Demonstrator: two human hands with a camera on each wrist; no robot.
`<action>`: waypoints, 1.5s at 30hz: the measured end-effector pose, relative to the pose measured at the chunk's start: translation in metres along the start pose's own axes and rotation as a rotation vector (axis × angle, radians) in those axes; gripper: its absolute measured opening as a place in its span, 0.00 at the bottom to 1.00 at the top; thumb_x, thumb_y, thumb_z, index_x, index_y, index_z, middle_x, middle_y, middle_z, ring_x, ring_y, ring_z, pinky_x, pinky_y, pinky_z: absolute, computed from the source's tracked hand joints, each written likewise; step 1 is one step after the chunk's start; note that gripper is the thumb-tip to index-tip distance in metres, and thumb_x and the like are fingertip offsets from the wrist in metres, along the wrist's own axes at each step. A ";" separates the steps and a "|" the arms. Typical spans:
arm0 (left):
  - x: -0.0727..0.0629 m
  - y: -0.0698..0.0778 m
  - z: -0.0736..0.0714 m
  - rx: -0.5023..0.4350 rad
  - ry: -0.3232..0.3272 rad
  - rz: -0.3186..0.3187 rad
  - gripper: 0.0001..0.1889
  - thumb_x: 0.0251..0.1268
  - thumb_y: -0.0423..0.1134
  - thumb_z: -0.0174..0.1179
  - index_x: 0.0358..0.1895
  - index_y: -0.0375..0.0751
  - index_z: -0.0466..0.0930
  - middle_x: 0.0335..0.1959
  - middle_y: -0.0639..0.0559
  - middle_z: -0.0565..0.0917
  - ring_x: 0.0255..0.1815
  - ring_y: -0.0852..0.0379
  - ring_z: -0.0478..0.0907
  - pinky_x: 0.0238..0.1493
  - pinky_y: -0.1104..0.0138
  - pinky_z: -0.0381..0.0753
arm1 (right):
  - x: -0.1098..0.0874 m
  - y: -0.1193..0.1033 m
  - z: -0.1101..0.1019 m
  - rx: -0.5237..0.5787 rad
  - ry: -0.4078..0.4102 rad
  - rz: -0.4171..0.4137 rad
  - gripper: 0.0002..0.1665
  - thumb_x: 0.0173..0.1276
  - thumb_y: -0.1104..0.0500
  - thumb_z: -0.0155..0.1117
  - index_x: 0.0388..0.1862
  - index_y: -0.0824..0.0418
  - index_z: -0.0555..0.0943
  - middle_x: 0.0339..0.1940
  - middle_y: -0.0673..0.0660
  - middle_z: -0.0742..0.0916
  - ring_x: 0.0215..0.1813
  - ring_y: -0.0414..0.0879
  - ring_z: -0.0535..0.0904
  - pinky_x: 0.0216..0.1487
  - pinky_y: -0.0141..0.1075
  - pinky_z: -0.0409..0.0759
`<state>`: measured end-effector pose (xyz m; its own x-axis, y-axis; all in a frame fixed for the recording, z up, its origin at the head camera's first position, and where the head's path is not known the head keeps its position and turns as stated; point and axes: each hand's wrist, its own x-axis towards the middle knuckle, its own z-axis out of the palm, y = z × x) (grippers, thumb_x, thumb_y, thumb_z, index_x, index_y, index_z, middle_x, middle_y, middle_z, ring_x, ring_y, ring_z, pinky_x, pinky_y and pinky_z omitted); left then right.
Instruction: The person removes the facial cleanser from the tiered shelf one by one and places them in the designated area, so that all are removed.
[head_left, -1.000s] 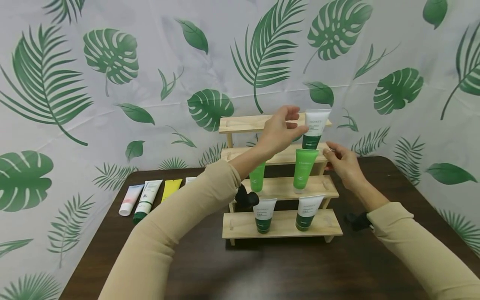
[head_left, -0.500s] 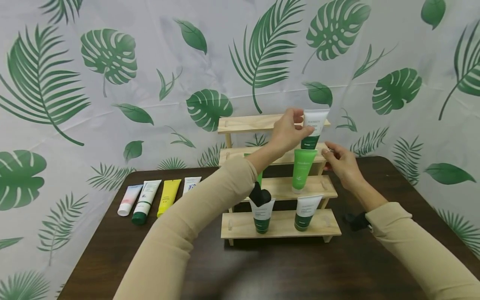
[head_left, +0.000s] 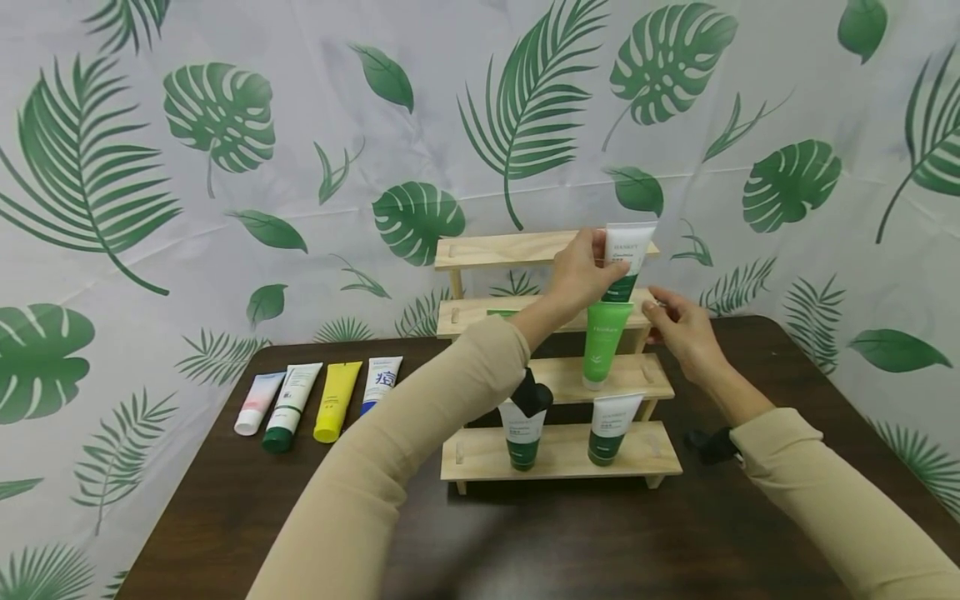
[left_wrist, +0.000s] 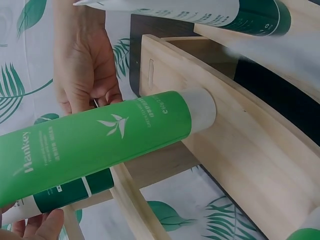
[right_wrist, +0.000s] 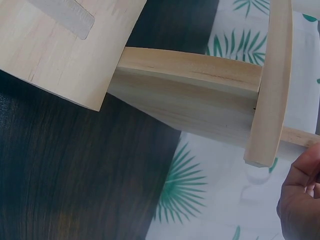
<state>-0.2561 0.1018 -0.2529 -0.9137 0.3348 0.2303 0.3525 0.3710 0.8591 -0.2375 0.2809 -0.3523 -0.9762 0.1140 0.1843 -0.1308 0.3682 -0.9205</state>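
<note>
My left hand (head_left: 581,268) holds a white and dark-green squeeze tube (head_left: 627,250) from its left side, cap down, its base at the second board from the top of a stepped wooden display stand (head_left: 487,315). In the left wrist view its fingers (left_wrist: 46,225) show at that tube's lower edge. My right hand (head_left: 684,327) pinches the right end of the same board. Directly in front, a bright-green tube (head_left: 606,343) stands on the board below. Two white and dark-green tubes stand on the lowest board, the left tube (head_left: 522,442) and the right tube (head_left: 613,429).
On the dark wooden table (head_left: 585,542), left of the stand, several tubes lie in a row: a pink and white tube (head_left: 259,402), a white and green tube (head_left: 293,404), a yellow tube (head_left: 338,400) and a white and blue tube (head_left: 381,379). A leaf-print cloth (head_left: 300,108) hangs behind.
My left hand has moved right and closed in on the tube; its forearm shifted right too, uncovering the yellow and the white and blue tubes. My right hand has stayed at the board's end.
</note>
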 end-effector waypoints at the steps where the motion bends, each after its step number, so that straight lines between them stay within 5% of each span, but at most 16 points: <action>1: 0.001 0.000 0.000 0.006 0.006 -0.002 0.20 0.64 0.37 0.60 0.57 0.37 0.69 0.48 0.48 0.80 0.46 0.58 0.79 0.42 0.74 0.77 | 0.000 0.000 0.000 0.003 0.000 -0.001 0.34 0.74 0.51 0.47 0.72 0.69 0.57 0.39 0.47 0.74 0.30 0.30 0.73 0.33 0.25 0.80; 20: 0.002 0.000 -0.004 0.045 0.110 0.054 0.14 0.61 0.36 0.63 0.48 0.36 0.74 0.41 0.47 0.83 0.42 0.58 0.82 0.38 0.79 0.77 | 0.002 0.005 -0.001 0.001 -0.012 0.003 0.36 0.74 0.50 0.47 0.73 0.67 0.55 0.38 0.46 0.74 0.29 0.32 0.73 0.31 0.25 0.79; 33: -0.011 0.013 -0.030 -0.016 0.150 0.116 0.15 0.60 0.35 0.63 0.48 0.34 0.73 0.42 0.44 0.82 0.43 0.54 0.82 0.39 0.79 0.77 | 0.002 0.004 0.000 0.010 -0.005 0.008 0.35 0.74 0.51 0.47 0.73 0.68 0.55 0.35 0.43 0.75 0.29 0.29 0.75 0.32 0.25 0.80; 45: -0.022 0.016 -0.060 -0.086 0.158 0.100 0.16 0.60 0.34 0.63 0.50 0.35 0.72 0.45 0.43 0.81 0.46 0.53 0.81 0.43 0.75 0.79 | 0.003 0.004 0.000 0.011 -0.011 -0.015 0.36 0.74 0.52 0.47 0.72 0.71 0.54 0.33 0.46 0.75 0.28 0.30 0.75 0.30 0.24 0.79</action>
<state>-0.2423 0.0488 -0.2168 -0.8979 0.2233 0.3794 0.4304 0.2648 0.8629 -0.2405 0.2829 -0.3550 -0.9760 0.0989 0.1943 -0.1471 0.3593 -0.9215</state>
